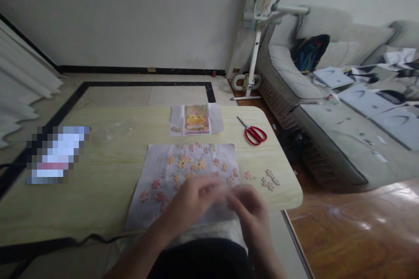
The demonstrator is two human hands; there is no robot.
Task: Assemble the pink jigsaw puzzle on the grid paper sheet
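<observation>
Both hands are close together over the near right part of a printed paper sheet strewn with puzzle pieces. My left hand has its fingers curled towards the thumb, and its fingertips are smeared by motion. Facing it, my right hand has bent fingers drawn in to the thumb. Whatever lies between the fingertips is too blurred to make out. Yellow puzzle pieces lie joined in small clusters beyond the hands, with reddish pieces to the left. A picture sheet with yellow figures lies behind the paper.
Red-handled scissors lie at the table's far right. Loose puzzle pieces rest near the right edge, with one pink piece nearer the paper. Clear plastic and a pixelated bright device are on the left. A sofa stands beyond.
</observation>
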